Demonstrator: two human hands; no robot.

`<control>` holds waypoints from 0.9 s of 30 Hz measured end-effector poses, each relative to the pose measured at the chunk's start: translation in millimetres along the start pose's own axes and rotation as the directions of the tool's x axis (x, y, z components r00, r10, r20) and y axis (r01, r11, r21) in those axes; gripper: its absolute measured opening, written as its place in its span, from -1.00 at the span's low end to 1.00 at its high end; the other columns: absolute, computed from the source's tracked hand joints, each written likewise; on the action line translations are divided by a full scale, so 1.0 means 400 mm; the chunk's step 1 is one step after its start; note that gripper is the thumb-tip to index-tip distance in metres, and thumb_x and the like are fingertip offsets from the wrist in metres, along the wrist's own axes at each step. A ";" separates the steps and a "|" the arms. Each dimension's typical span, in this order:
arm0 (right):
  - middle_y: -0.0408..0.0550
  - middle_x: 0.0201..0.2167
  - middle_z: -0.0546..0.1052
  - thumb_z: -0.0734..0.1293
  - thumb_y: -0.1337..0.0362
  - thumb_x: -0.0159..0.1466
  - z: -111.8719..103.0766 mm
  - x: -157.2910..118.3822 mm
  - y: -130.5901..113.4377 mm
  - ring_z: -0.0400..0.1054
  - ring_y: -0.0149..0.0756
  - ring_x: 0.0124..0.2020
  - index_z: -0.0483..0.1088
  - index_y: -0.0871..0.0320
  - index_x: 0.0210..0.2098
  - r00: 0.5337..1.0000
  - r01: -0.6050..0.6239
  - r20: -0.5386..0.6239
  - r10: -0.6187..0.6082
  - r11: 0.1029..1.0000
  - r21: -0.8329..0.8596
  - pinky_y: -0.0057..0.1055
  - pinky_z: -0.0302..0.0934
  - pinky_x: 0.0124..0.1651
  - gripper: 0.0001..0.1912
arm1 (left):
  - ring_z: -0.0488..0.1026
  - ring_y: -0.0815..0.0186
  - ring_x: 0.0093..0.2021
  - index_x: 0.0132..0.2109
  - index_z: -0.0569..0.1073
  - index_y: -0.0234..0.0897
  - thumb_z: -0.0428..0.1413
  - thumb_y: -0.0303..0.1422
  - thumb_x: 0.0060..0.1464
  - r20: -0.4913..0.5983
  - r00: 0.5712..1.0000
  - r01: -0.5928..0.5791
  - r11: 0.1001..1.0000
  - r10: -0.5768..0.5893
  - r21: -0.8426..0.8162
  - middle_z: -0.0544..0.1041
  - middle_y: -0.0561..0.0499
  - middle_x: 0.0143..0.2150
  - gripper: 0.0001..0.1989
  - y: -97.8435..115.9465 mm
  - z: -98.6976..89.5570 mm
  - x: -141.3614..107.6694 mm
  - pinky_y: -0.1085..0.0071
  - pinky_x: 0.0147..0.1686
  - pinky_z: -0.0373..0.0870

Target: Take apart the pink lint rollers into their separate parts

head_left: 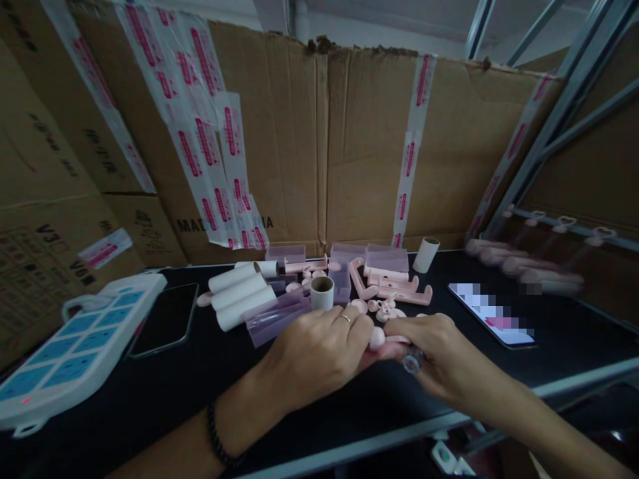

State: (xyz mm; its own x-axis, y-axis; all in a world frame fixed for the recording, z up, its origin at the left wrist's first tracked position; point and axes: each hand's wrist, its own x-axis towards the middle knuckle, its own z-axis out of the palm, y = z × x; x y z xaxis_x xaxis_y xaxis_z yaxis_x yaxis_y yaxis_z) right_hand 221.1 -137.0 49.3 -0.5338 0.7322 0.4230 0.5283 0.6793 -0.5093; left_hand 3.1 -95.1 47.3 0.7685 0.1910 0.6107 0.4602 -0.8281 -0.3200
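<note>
Together, curled hands hold pink piece.

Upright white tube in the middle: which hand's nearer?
Left. The left hand is just on the near side of the upright white tube; the right hand is farther off, nearer the person and to the tube's right.

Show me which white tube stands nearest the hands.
The upright tube just beyond the left hand; the other upright tube stands farther back on the right, and the remaining white tubes lie on their sides.
</note>
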 end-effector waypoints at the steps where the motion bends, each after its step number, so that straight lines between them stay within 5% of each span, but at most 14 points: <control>1: -0.17 -0.47 0.43 0.23 0.40 0.41 -0.003 0.000 0.002 0.22 -0.41 -0.47 0.29 0.14 -0.39 1.000 0.018 0.017 -0.017 0.999 -0.037 -0.43 0.03 -0.35 -0.78 | 0.49 0.25 -0.44 -0.24 0.41 -0.29 -0.04 -0.21 0.44 0.015 1.000 0.011 1.000 -0.010 -0.024 0.54 -0.03 -0.40 -0.68 0.003 0.001 -0.001 0.33 -0.51 0.19; 9: -0.13 -0.45 0.46 0.18 0.44 0.42 -0.042 -0.009 -0.010 0.28 -0.35 -0.45 0.36 0.13 -0.33 0.970 0.240 0.136 -0.202 0.882 -0.405 -0.36 -0.01 -0.38 -0.78 | 0.43 0.35 -0.55 -0.28 0.43 -0.24 0.06 -0.13 0.38 0.173 0.981 0.140 0.933 -0.086 -0.332 0.51 0.07 -0.48 -0.69 -0.007 -0.002 -0.005 0.38 -0.60 0.01; 13: -0.14 -0.47 0.43 0.17 0.47 0.42 -0.092 -0.044 -0.006 0.31 -0.32 -0.43 0.40 0.08 -0.27 0.972 0.231 0.079 -0.219 0.856 -0.462 -0.35 0.02 -0.36 -0.75 | 0.33 0.38 -0.60 -0.33 0.41 -0.22 0.11 -0.12 0.34 0.256 0.958 0.233 0.875 -0.131 -0.423 0.39 0.15 -0.58 -0.68 -0.047 -0.012 -0.007 0.40 -0.55 -0.01; 16: -0.12 -0.46 0.43 0.18 0.43 0.42 -0.123 -0.072 0.030 0.34 -0.31 -0.40 0.35 0.10 -0.34 0.995 0.092 0.003 -0.101 0.892 -0.443 -0.37 0.07 -0.36 -0.76 | 0.35 0.36 -0.55 -0.28 0.39 -0.20 0.16 -0.01 0.26 0.292 0.941 0.296 0.832 -0.170 -0.470 0.43 0.15 -0.51 -0.64 -0.052 -0.028 0.004 0.41 -0.51 0.09; 20: -0.02 -0.32 0.51 0.16 0.42 0.38 -0.138 -0.103 0.114 0.44 -0.23 -0.30 0.39 0.12 -0.28 0.977 -0.213 -0.126 0.174 0.870 -0.445 -0.36 0.21 -0.24 -0.79 | 0.50 0.25 -0.35 -0.06 0.39 -0.21 0.14 -0.23 0.28 0.385 0.890 0.412 0.793 -0.244 -0.449 0.55 0.05 -0.28 -0.82 -0.036 -0.036 0.010 0.38 -0.36 0.27; 27: 0.08 -0.24 0.64 0.14 0.43 0.33 -0.065 -0.175 0.199 0.56 -0.12 -0.22 0.49 0.14 -0.20 0.879 -0.429 0.026 0.475 0.815 -0.390 -0.32 0.28 -0.19 -0.70 | 0.55 0.19 -0.16 -0.05 0.40 -0.22 0.14 -0.38 0.32 0.510 0.854 0.329 0.865 -0.101 -0.379 0.58 -0.01 -0.11 -0.91 -0.029 0.026 -0.022 0.31 -0.17 0.36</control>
State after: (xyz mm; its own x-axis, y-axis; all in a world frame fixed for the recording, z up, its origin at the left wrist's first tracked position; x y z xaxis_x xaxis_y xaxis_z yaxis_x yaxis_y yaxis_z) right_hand 317.8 -132.7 -1.4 -0.2354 0.9656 0.1104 0.9169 0.2583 -0.3042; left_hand -4.5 -81.8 38.2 0.8366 0.5160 0.1841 0.4826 -0.8531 0.1982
